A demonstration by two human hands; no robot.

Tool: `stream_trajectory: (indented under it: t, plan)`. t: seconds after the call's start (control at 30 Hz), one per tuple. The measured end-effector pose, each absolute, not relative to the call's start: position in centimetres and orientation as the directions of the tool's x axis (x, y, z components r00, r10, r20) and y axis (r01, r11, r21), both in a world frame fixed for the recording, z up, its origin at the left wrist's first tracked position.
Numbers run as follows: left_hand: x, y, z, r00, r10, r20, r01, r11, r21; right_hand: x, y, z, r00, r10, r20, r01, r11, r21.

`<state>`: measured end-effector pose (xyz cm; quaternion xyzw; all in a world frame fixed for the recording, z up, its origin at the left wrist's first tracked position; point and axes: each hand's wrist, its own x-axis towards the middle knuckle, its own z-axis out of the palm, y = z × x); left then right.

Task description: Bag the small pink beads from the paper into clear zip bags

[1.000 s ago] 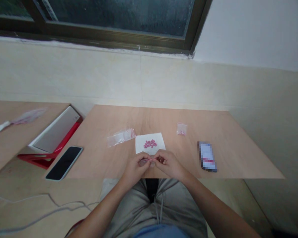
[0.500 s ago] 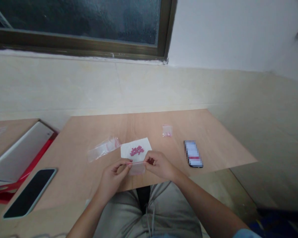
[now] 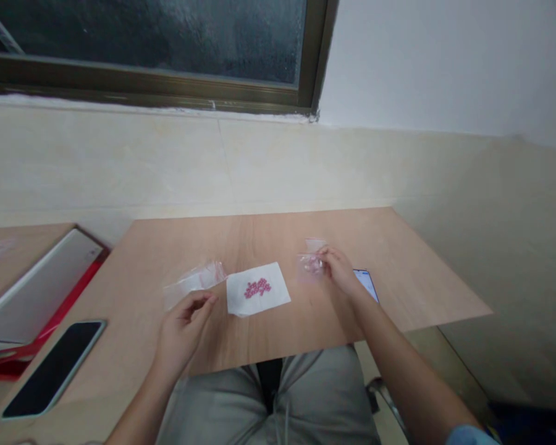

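Observation:
My right hand (image 3: pixel 337 267) pinches a small clear zip-lock bag (image 3: pixel 311 264) by its edge. It hangs over the right middle of the board, overlapping another small zip-lock bag (image 3: pixel 315 243) just behind. My left hand (image 3: pixel 185 324) is closed, thumb and forefinger together, with nothing visible between the tips. Close beyond it lies a heap of clear plastic bags (image 3: pixel 197 276) with pink edges. Between my hands a white sheet of paper (image 3: pixel 236 303) rests on the wooden board and carries a cluster of small pink beads (image 3: pixel 257 287).
A phone with a lit screen (image 3: pixel 367 284) lies partly under my right forearm. Another phone (image 3: pixel 55 368), its screen dark, is at the left front of the wooden board (image 3: pixel 259 238). Far left stands a white and red box (image 3: pixel 41 287). A tiled wall (image 3: pixel 167 164) rises behind.
My hands have moved apart. The right carried the small bag away to the right and forward; the left drew back left without it. The paper and beads are now fully uncovered.

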<state>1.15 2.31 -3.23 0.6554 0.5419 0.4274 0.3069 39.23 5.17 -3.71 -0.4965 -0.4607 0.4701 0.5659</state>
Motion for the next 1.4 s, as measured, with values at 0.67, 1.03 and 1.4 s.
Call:
stream_trajectory:
  t: [0.67,1.03,1.4]
  plan:
    - [-7.6,11.4,-5.5,0.344,0.938,-0.047,0.918,-0.325,0.23,49.9,14.7,-9.7,0.208,0.978,-0.002,0.827,-0.177,-0.534]
    - [-6.4,11.5,-4.2,0.397,0.915,0.075,0.839,-0.395,0.375,49.5,7.8,-5.2,0.177,0.978,0.112,0.635,-0.026,-0.772]
    - [2.0,0.6,1.0,0.442,0.875,0.199,0.58,-0.448,0.68,32.5,-2.1,0.6,-0.333,0.941,0.06,0.341,0.179,-0.923]
